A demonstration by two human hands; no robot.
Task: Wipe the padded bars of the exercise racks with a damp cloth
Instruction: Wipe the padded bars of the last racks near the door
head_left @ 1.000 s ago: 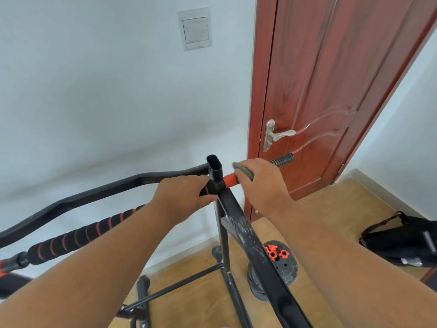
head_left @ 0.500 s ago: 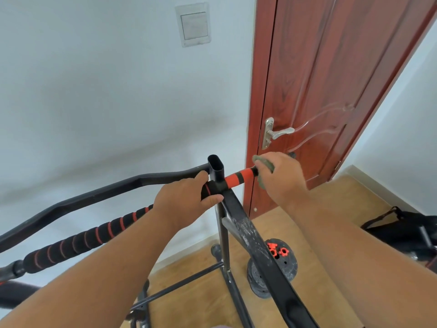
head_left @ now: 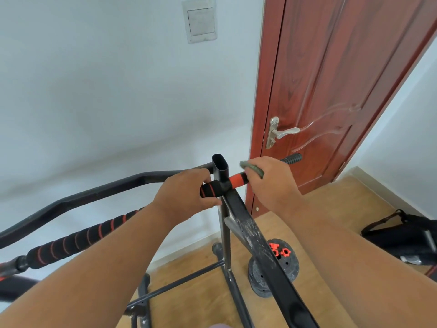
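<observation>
Wiping the short padded bar (head_left: 236, 180) at the rack's upright post (head_left: 220, 167).

I judge the foam soft and grippy over stiff tube, so I wrap it: my right hand (head_left: 272, 183) curls the limp grey-green cloth (head_left: 253, 168) around the orange-and-black grip, my left hand (head_left: 186, 192) clasps the ribbed pad (head_left: 210, 189) beside the post; red door (head_left: 331, 79) beyond.

Below my hands the wooden floor (head_left: 326, 209) carried the rack's base (head_left: 184, 280), stacked weight plates (head_left: 267, 271), and, off to my right, possibly a black bag (head_left: 402, 235).
</observation>
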